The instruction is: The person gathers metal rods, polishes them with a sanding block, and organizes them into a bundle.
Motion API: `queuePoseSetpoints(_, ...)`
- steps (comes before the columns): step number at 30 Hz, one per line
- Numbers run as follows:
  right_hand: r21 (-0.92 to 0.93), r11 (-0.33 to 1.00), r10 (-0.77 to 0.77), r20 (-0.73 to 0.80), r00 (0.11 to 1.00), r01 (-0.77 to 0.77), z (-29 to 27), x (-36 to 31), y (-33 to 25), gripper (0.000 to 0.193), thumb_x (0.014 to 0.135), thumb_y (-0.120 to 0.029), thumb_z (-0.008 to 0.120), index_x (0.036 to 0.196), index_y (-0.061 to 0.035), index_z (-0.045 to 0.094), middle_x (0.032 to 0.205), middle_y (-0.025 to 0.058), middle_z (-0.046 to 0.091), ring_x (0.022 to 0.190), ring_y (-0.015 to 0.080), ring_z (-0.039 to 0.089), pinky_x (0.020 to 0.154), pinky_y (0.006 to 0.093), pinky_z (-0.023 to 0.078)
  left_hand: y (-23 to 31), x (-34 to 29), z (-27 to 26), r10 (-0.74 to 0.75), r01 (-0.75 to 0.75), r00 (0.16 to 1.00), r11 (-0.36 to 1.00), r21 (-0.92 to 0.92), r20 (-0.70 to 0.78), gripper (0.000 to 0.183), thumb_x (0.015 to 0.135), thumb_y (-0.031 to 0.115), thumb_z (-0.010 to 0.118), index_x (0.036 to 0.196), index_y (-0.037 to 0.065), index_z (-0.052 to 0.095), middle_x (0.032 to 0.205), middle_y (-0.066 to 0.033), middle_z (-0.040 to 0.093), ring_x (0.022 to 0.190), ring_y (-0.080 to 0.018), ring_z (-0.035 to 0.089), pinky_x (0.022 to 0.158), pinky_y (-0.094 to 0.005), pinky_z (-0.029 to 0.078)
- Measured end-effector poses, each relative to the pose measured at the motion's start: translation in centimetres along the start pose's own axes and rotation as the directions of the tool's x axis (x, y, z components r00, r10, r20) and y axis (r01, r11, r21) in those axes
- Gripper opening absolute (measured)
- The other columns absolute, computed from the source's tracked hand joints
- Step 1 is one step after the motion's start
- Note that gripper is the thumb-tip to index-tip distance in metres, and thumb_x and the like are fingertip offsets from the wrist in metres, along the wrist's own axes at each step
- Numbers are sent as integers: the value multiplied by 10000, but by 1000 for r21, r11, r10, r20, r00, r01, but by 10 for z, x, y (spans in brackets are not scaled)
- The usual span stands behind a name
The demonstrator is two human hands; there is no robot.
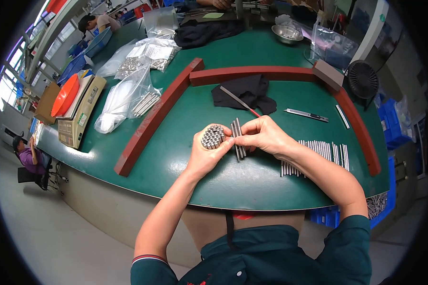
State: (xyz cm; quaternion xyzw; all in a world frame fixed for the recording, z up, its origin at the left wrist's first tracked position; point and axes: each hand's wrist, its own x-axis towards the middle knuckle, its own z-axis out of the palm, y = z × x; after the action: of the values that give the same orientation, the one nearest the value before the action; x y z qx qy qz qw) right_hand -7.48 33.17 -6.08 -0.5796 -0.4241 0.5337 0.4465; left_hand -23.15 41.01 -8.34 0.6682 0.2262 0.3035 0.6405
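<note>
My left hand point(205, 154) is wrapped round a thick bundle of metal rods point(213, 137), their round ends facing up. Just right of it, my right hand point(261, 135) pinches a few loose metal rods point(238, 140) between thumb and fingers; my left thumb reaches close to them. Under and beside my right forearm lies a row of metal rods point(321, 151) side by side on the green table point(214, 190). Beyond my hands rests a black cloth point(249, 92) with a slim metal tool point(238, 99), red at its near end, lying across it.
Red-brown bars point(257, 72) frame the work area, with a grey block point(328, 75) at their right corner. A utility knife point(306, 115) and a few rods point(342, 117) lie inside. Left stand a scale point(81, 114) with an orange tray point(65, 95) and bagged parts point(128, 97). A black fan point(362, 80) is right.
</note>
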Motion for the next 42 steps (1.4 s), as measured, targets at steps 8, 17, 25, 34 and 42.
queuePoseSetpoints(8, 26, 999, -26, -39, 999, 27, 1, 1, 5, 140, 730, -152, 641, 751, -14, 629, 640, 18, 583, 557, 59, 512, 486, 193, 399, 1, 2, 2, 9, -9, 1000, 1000, 29, -7, 128, 742, 69, 633, 807, 8, 541, 710, -4, 549, 631, -54, 509, 589, -184, 423)
queuePoseSetpoints(17, 29, 997, -76, -54, 996, 77, 6, 2, 13, 156, 728, -142, 647, 710, 8, 608, 617, 24, 572, 542, 55, 495, 480, 203, 390, -4, 5, 2, 24, -22, 999, 999, 39, -44, 136, 741, 95, 637, 801, 9, 551, 714, 0, 554, 652, -59, 509, 608, -192, 422)
queuePoseSetpoints(25, -78, 994, -81, -47, 996, 77, 10, 4, 13, 183, 723, -139, 653, 665, 24, 591, 564, 33, 549, 516, 61, 482, 460, 215, 380, -2, 6, 2, -9, 9, 997, 1000, -2, -78, 115, 722, 49, 633, 792, 3, 554, 699, -1, 564, 633, -52, 513, 582, -196, 433)
queuePoseSetpoints(34, -56, 997, -57, -40, 998, 55, 11, 5, 12, 177, 721, -134, 662, 675, 21, 592, 567, 37, 554, 509, 57, 490, 456, 202, 390, -4, 6, 2, -10, 10, 995, 1000, 6, -98, 134, 728, 74, 630, 824, 6, 568, 728, -5, 574, 653, -61, 519, 618, -202, 435)
queuePoseSetpoints(42, -77, 995, -74, -46, 996, 70, 11, 6, 15, 219, 694, -141, 689, 607, 3, 550, 528, 24, 529, 479, 55, 482, 432, 204, 380, -5, 6, 1, -18, 20, 993, 1000, 14, -113, 134, 724, 68, 630, 825, 6, 567, 727, 0, 570, 647, -59, 514, 613, -201, 433)
